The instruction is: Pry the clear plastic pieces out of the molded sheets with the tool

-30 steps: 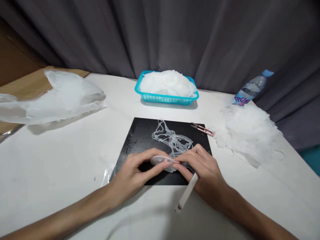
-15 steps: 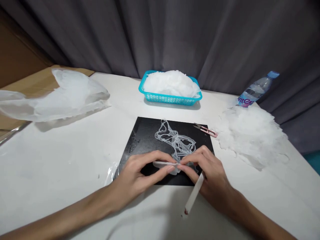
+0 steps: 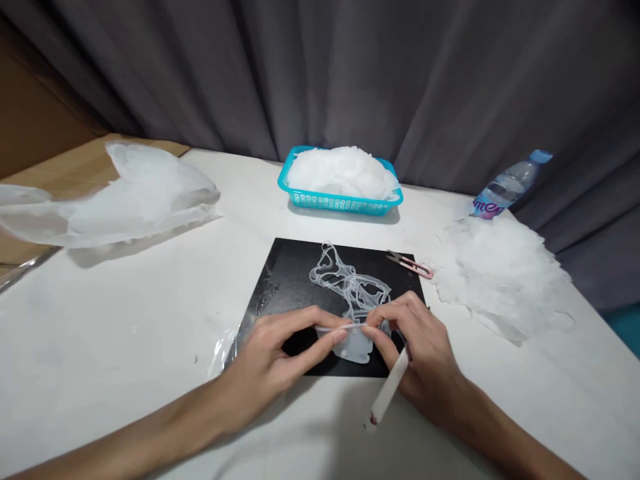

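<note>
Over the near part of a black board [image 3: 293,263], both hands pinch a thin translucent white piece [image 3: 356,348] along its upper edge. My left hand [image 3: 280,350] grips it between thumb and fingers at the left. My right hand [image 3: 420,343] pinches the same edge close by at the right. A flat white stick [image 3: 389,392] with a dark reddish tip is tucked in my right hand and points down toward me. Just beyond the fingers, tangled translucent cut-out strips [image 3: 350,283] lie on the board. Pink-handled thread snips [image 3: 413,265] rest across its far right corner.
A blue basket [image 3: 345,203] heaped with white material stands at the back. Loose white flakes [image 3: 505,273] are piled at the right, beside a water bottle [image 3: 510,187]. A white plastic bag [image 3: 145,193] lies at the left, partly on cardboard [image 3: 65,163].
The piece between my fingers has tilted, so more of its flat face shows below the pinched edge. Both hands stay nearly in place, and the stick remains in my right hand.
</note>
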A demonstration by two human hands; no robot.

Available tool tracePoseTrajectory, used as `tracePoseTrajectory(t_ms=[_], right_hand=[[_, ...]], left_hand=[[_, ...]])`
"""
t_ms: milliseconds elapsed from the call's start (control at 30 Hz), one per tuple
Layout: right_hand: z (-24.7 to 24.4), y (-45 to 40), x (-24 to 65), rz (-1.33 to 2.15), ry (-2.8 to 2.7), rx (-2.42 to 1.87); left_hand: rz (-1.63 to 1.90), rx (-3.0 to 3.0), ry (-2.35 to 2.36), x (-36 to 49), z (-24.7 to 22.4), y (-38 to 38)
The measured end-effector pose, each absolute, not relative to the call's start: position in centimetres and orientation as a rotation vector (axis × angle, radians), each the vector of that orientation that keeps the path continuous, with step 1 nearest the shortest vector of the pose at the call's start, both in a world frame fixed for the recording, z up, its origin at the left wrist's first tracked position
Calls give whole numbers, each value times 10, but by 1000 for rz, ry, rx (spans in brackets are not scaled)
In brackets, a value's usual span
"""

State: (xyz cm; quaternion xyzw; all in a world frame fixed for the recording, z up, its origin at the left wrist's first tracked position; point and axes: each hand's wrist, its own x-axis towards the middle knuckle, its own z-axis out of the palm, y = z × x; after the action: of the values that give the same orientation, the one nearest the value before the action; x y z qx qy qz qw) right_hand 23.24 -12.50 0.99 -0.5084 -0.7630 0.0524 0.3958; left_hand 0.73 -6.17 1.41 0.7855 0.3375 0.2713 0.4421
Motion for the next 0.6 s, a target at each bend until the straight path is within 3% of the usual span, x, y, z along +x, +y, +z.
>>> tracePoseTrajectory(t_ms=[133, 267, 367, 467, 533, 600], right_hand=[[25, -109, 276, 28, -1609, -1408], [38, -97, 365, -294, -1081, -1509], [32, -95, 423, -537, -900, -2011], [23, -92, 435, -653, -906, -2159], [20, -90, 409, -728, -1101, -2073], [18, -92, 361, -582, -1452, -1839]], left_hand=[[594, 1980, 901, 5, 6, -53], [598, 2043, 916, 2, 1, -50], [620, 2072, 920, 1, 0, -50], [662, 2068, 948, 0, 0, -49], [688, 2056, 970, 0, 0, -48], [702, 2055, 979, -1, 2, -47]])
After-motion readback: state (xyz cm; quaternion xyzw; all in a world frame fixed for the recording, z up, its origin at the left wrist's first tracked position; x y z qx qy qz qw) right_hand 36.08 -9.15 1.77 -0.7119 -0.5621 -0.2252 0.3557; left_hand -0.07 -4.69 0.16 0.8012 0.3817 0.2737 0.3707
